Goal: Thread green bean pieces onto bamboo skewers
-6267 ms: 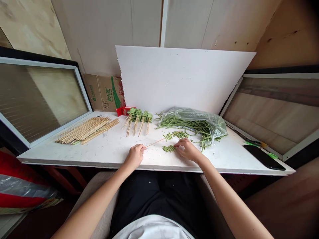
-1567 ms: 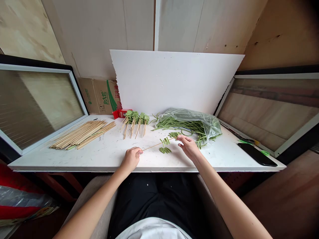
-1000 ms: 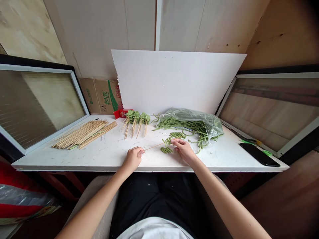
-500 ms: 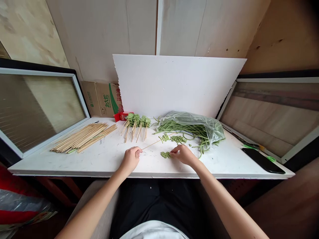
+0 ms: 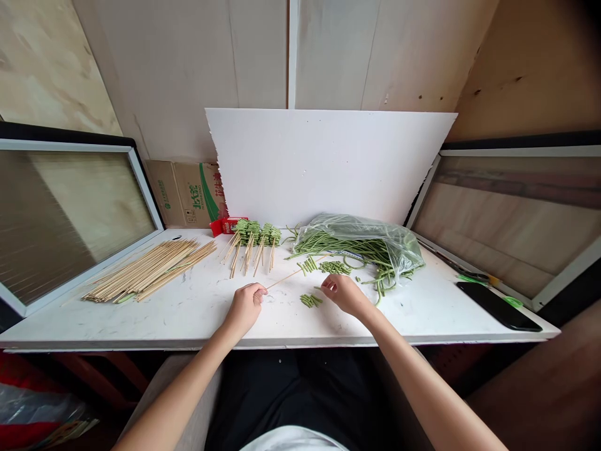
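My left hand (image 5: pixel 245 307) is closed around the near end of a thin wooden skewer (image 5: pixel 284 278), which slants away to the right. Several cut green bean pieces (image 5: pixel 307 265) sit on the skewer near its far end. Between finger and thumb, my right hand (image 5: pixel 342 293) pinches one short green bean piece (image 5: pixel 319 288), just above the table. Below it and to the left lies a small pile of cut bean pieces (image 5: pixel 310 300). Another pile of cut pieces (image 5: pixel 335 267) lies beyond my right hand.
Bare skewers (image 5: pixel 150 269) are heaped at the left. Filled bean skewers (image 5: pixel 256 233) are stacked at the back, by a red box (image 5: pixel 225 225). A plastic bag of long beans (image 5: pixel 361 235) lies back right. A black phone (image 5: pixel 498 305) rests near the right edge.
My right hand has lifted slightly from the near pile with a bean piece in its fingertips. The left hand keeps hold of the skewer. The whole view has shifted a little.
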`<control>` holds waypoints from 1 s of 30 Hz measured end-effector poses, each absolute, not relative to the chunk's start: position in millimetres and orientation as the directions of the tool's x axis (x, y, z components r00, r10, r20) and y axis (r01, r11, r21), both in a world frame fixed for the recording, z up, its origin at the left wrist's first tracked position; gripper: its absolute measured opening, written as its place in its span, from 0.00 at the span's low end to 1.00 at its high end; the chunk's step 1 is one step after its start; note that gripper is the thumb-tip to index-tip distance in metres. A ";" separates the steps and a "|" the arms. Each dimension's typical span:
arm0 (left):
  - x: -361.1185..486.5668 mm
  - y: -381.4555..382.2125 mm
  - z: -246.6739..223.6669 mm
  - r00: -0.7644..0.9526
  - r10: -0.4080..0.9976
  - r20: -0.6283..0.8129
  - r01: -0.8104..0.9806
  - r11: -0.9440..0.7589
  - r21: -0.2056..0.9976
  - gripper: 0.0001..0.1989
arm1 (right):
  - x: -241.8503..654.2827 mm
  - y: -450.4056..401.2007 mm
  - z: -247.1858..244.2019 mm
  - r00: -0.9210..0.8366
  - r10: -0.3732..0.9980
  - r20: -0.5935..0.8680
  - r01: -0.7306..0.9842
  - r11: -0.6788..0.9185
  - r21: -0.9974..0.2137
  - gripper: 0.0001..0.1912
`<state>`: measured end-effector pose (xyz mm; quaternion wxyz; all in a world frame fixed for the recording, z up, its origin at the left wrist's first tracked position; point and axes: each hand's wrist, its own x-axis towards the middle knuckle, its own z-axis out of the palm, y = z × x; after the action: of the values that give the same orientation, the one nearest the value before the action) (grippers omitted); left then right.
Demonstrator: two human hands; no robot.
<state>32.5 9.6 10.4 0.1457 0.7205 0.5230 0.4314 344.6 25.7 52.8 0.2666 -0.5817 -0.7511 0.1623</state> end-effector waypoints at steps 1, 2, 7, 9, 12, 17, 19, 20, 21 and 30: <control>32.4 9.1 10.0 0.081 0.881 0.466 0.625 -0.409 0.665 0.13 | 349.6 28.4 53.4 -0.168 0.961 0.221 0.746 0.271 -0.609 0.06; 32.4 8.6 9.5 0.083 0.882 0.465 0.621 -0.410 0.668 0.14 | 355.2 31.8 53.4 -0.154 0.960 0.233 0.694 0.273 -0.666 0.06; 33.5 8.9 5.4 0.102 0.885 0.454 0.609 -0.416 0.675 0.13 | 381.3 51.1 42.1 0.002 0.976 0.219 0.349 0.204 -0.915 0.19; 34.4 10.8 3.6 0.110 0.882 0.459 0.607 -0.425 0.672 0.13 | 386.0 55.2 36.0 0.024 0.986 0.166 0.135 0.162 -0.978 0.23; 35.8 13.5 2.0 0.120 0.878 0.463 0.617 -0.431 0.658 0.14 | 387.0 54.6 31.0 -0.053 0.983 0.175 -0.120 0.168 -0.979 0.22; 38.2 13.2 1.3 0.149 0.874 0.462 0.632 -0.444 0.635 0.15 | 386.1 49.0 29.6 -0.114 0.983 0.141 -0.205 0.116 -0.972 0.18; 39.2 11.9 1.6 0.162 0.872 0.463 0.636 -0.451 0.626 0.15 | 386.5 49.0 28.4 -0.105 0.987 0.118 -0.212 0.094 -0.973 0.18; 39.7 11.2 1.9 0.166 0.870 0.465 0.637 -0.454 0.623 0.15 | 386.6 49.3 27.7 -0.095 0.989 0.110 -0.221 0.086 -0.971 0.18; 40.1 10.6 2.2 0.168 0.868 0.467 0.639 -0.456 0.619 0.15 | 386.7 49.6 27.2 -0.083 0.991 0.103 -0.230 0.082 -0.970 0.19; 38.4 10.3 0.6 0.175 0.854 0.490 0.644 -0.475 0.600 0.13 | 383.6 49.2 28.3 -0.036 0.993 0.109 -0.220 0.098 -0.970 0.23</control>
<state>38.4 10.3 0.6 0.1287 0.7555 0.4957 0.4086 383.6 49.2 28.3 0.5650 -0.4032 -0.4794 0.5370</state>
